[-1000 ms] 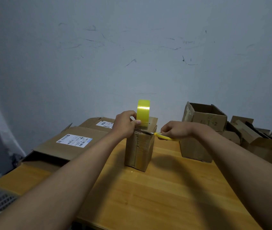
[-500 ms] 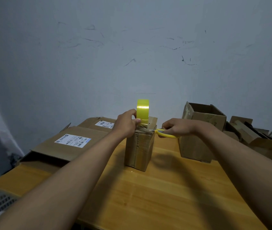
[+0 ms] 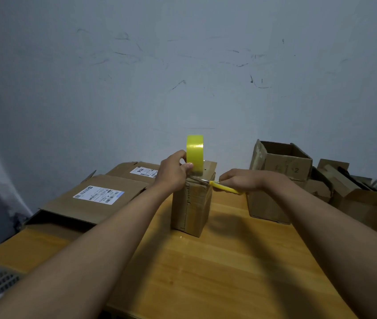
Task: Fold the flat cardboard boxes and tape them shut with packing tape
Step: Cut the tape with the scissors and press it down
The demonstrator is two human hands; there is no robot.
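A small cardboard box point(image 3: 191, 206) stands upright in the middle of the wooden table point(image 3: 217, 272). On its top edge my left hand point(image 3: 173, 172) holds a yellow roll of packing tape point(image 3: 194, 154) upright on its rim. My right hand point(image 3: 240, 180) grips yellow-handled scissors point(image 3: 223, 186). Their blades point left and reach the strip of tape at the box's top, just under the roll. The blade tips are partly hidden by my left hand.
Flattened cardboard boxes with white labels point(image 3: 95, 199) lie on the table's left side. An open box point(image 3: 277, 178) stands to the right, with more open boxes point(image 3: 367, 201) behind it. A grey wall rises close behind the table.
The scissors moved left toward the tape at the box's top edge. The roll and my left hand stayed nearly still.
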